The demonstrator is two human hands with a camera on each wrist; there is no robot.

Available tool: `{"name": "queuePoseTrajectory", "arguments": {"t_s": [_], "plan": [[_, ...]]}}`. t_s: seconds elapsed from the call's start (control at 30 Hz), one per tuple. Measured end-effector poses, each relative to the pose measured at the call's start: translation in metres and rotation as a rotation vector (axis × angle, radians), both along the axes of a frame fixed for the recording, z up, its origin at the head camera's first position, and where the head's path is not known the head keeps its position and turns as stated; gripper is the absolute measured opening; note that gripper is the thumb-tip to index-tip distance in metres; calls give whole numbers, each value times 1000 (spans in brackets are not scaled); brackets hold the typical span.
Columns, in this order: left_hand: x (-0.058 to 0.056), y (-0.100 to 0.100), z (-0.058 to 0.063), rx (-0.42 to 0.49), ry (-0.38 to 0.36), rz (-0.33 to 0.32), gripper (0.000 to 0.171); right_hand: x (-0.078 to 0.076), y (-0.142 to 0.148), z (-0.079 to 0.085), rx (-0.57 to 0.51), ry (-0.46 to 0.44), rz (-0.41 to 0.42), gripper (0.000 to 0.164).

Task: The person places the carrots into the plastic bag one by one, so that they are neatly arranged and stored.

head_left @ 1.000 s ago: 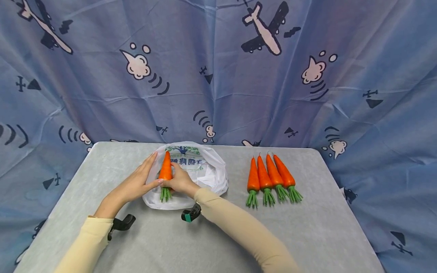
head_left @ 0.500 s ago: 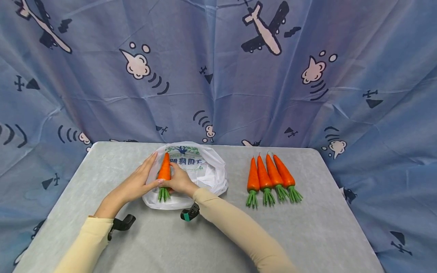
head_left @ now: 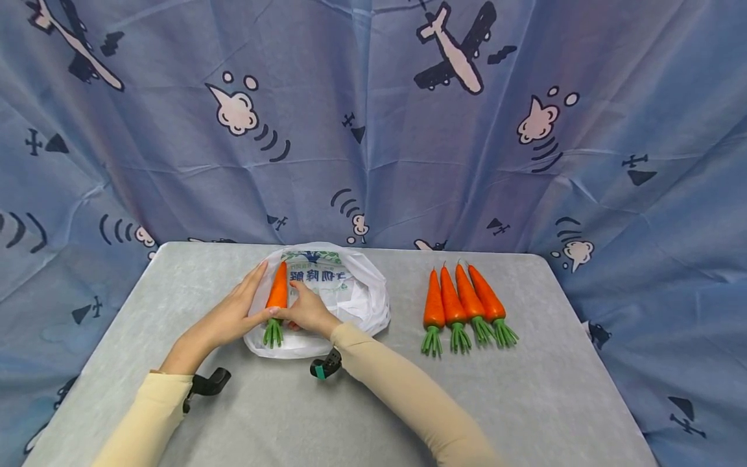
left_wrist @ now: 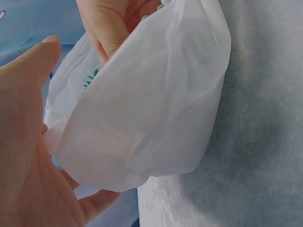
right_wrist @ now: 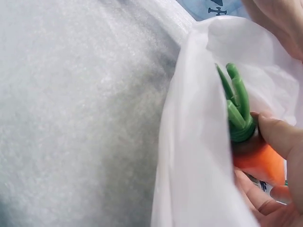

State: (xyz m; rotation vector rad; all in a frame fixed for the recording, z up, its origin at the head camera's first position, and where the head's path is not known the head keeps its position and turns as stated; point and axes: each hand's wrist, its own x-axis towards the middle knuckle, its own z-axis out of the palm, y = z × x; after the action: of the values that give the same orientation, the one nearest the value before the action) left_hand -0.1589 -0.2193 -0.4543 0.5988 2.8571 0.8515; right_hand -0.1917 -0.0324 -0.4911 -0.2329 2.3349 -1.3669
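Note:
A white plastic bag (head_left: 367,305) with green and blue print lies with its mouth spread on the grey table. Inside its left part is an orange carrot (head_left: 277,292), green stalks toward the person. My right hand (head_left: 309,310) reaches into the bag and holds this carrot near its stalk end; the right wrist view shows the thumb on the carrot (right_wrist: 262,163) and fingers on its other side. My left hand (head_left: 230,312) rests along the bag's left side, fingers extended and thumb apart. In the left wrist view the bag (left_wrist: 156,109) hides part of those fingers.
Several more carrots (head_left: 452,298) lie side by side on the table (head_left: 373,402), right of the bag. A blue curtain (head_left: 385,130) with airplane prints hangs behind the table's far edge. Both wrists carry black camera mounts.
The carrot in the bag has shifted slightly left and tilts a little more. Both hands have stayed almost in place. The carrots on the right have not moved.

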Motion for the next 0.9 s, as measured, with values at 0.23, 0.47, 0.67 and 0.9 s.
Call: {"name": "queuePoseTrajectory", "arguments": {"t_s": [0.23,0.47,0.67,0.9], "plan": [[-1,-1,-2,0,1,4,94,0,1,-2,-24,-1,-2,82],[0,0,-2,2,-1,4,93,1,1,-3,-10,10,2,84],[0,0,-1,4,9,1,92,1,0,-3,-1,13,3,85],[-1,-1,-1,3,5,4,93,0,0,-5,6,8,7,86]]}}
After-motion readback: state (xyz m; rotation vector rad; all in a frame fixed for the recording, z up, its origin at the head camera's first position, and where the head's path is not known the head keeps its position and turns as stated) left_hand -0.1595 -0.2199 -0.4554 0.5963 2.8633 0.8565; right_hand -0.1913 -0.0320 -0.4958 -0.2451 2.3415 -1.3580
